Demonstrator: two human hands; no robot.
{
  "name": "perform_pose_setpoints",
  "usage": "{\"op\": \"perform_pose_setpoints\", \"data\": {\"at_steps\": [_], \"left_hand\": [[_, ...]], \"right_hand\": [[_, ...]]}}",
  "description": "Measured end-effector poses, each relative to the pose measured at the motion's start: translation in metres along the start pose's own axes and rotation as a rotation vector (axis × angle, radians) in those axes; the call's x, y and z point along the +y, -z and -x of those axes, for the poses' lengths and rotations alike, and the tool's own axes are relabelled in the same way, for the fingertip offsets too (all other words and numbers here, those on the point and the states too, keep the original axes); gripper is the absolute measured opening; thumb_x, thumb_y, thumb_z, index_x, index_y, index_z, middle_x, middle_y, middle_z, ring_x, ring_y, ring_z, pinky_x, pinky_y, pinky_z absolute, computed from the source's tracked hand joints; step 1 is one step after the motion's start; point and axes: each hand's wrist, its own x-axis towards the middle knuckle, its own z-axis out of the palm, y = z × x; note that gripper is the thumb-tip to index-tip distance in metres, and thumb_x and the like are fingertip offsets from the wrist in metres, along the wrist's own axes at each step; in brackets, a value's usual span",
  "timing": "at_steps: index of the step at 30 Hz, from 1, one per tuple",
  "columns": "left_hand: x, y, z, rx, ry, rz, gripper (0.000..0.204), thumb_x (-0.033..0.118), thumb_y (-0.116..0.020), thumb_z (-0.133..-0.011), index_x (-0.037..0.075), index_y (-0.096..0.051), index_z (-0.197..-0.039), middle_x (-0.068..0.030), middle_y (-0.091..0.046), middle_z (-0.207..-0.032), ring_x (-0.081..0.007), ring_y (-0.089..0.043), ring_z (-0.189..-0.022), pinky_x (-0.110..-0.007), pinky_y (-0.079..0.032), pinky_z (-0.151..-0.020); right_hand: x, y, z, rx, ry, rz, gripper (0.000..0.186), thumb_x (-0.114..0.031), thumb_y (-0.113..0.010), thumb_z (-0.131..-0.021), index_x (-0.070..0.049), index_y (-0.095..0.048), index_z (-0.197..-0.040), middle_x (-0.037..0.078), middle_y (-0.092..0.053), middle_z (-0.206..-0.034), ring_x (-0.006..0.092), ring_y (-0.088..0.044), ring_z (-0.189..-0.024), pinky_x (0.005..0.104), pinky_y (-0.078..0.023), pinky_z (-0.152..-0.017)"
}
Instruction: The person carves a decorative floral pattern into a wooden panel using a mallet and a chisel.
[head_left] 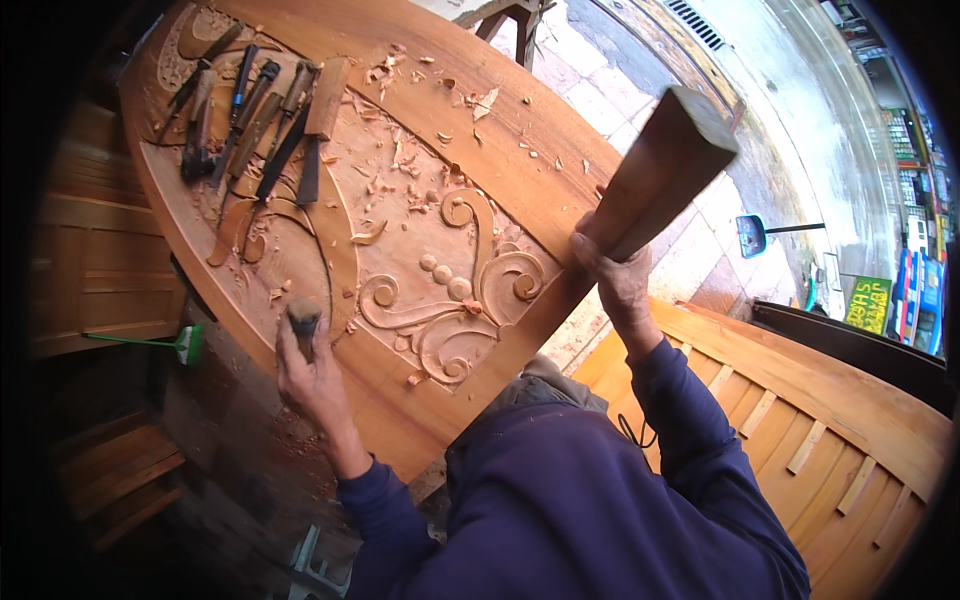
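My right hand (622,280) is wrapped round a squared wooden mallet (675,165), raised over the right edge of a carved wooden panel (400,15). My left hand (312,375) closes on an upright carving chisel (303,318) at the panel's near-left border. Only the worn end of its handle shows; the hand hides the blade. Between the hands, scrollwork (440,315) with curls and small round beads stands in relief. Wood shavings (485,103) lie scattered over it.
Several chisels and gouges (245,115) lie grouped at the panel's far left. A slatted wooden panel (780,400) leans at the right. A green broom (188,345) is on the left, and a blue dustpan (752,236) lies on the tiled floor beyond.
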Motion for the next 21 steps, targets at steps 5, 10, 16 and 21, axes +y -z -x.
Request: {"op": "perform_pose_setpoints", "data": {"at_steps": [5,10,16,21], "left_hand": [[-0.014,-0.026,0.010,0.036,-0.156,-0.284,0.046,0.030,-0.073,-0.096,0.003,-0.063,-0.133,-0.0223,-0.068,-0.127,-0.0418,-0.066,-0.113,-0.047,-0.053,-0.096],[-0.026,-0.021,0.011,0.111,-0.270,-0.220,0.050,0.025,-0.075,-0.093,0.005,-0.057,-0.135,-0.0225,-0.068,-0.123,-0.0436,-0.065,-0.107,-0.051,-0.052,-0.092],[-0.016,-0.034,0.009,0.137,-0.368,-0.242,0.048,0.029,-0.074,-0.093,0.003,-0.060,-0.130,-0.0206,-0.068,-0.121,-0.0413,-0.064,-0.110,-0.049,-0.048,-0.099],[-0.020,-0.039,0.004,0.143,-0.439,-0.304,0.049,0.034,-0.073,-0.093,0.005,-0.062,-0.130,-0.0167,-0.066,-0.120,-0.0397,-0.060,-0.111,-0.049,-0.048,-0.098]], "right_hand": [[-0.005,0.043,0.037,0.030,-0.128,0.119,0.025,-0.017,-0.082,-0.080,-0.003,-0.066,-0.094,0.002,-0.065,-0.079,0.0106,-0.060,-0.070,0.0288,-0.049,-0.063],[0.046,0.097,0.131,0.136,-0.159,0.142,0.043,-0.016,-0.081,-0.081,-0.003,-0.062,-0.117,0.007,-0.073,-0.103,0.0154,-0.070,-0.094,0.0314,-0.057,-0.084],[0.165,0.184,0.227,0.154,-0.237,0.483,0.054,-0.019,-0.080,-0.072,-0.002,-0.061,-0.119,0.012,-0.069,-0.095,0.0231,-0.068,-0.083,0.0350,-0.055,-0.079],[0.224,0.218,0.292,-0.031,-0.663,0.528,0.045,-0.018,-0.079,-0.070,0.010,-0.067,-0.103,0.019,-0.067,-0.071,0.0272,-0.067,-0.058,0.0393,-0.053,-0.051]]}}
